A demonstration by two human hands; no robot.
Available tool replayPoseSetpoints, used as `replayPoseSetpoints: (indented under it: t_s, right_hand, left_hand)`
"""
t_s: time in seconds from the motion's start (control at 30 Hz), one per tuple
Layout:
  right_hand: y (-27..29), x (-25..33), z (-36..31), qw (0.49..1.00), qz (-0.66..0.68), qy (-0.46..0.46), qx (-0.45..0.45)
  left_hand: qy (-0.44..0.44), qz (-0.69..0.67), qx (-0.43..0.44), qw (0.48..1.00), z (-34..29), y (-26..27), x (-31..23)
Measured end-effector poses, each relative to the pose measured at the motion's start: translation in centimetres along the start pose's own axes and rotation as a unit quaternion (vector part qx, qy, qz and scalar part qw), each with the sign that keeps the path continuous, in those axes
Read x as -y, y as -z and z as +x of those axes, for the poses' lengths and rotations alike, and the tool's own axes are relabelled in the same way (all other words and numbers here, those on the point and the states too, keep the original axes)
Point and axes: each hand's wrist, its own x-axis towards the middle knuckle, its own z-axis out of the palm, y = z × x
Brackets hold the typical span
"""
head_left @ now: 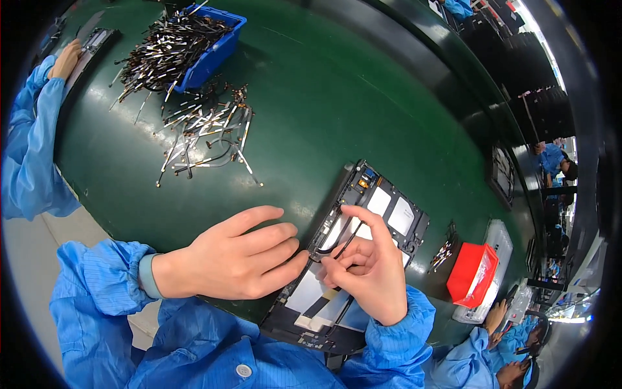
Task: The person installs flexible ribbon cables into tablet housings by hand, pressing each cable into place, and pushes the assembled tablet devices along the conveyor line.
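Note:
An opened tablet (402, 216) lies tilted at the table's near edge, its black frame, white battery panels and small circuit parts exposed. Over its middle, my right hand (372, 272) has thumb and fingers pinched together on a thin black cable (350, 241). The cable slants across the tablet; I cannot make out where its ends sit. My left hand (227, 256) is palm down with fingers stretched out and a little apart. Its fingertips reach the tablet's left edge, and nothing shows in its grasp.
A blue bin (210, 61) heaped with thin black-and-white cables stands at the far left. Loose cables (207, 139) spill before it. To the right are a small cable bunch (444, 253), a red bin (472, 275) and another dark device (502, 170). Co-workers' hands (66, 59) (495, 319) show at both sides.

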Motion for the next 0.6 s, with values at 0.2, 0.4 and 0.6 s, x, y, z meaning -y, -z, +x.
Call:
replayPoseSetpoints:
  t_s: [0.2, 0.4, 0.6]
  right_hand:
    - [0.1, -0.4, 0.1, 0.999, -0.012, 0.031, -0.002]
    - [0.3, -0.2, -0.1, 0.999, -0.017, 0.044, 0.012]
    - [2.0, -0.2, 0.7, 0.998, -0.026, 0.063, -0.016]
  left_hand:
    - [-0.045, 0.012, 0.02, 0.999, 0.3, 0.0, 0.4]
    - [-0.07, -0.022, 0.066, 0.995, 1.0, 0.4, 1.2]
    - [-0.066, -0.015, 0.088, 0.994, 1.0, 1.1, 1.1]
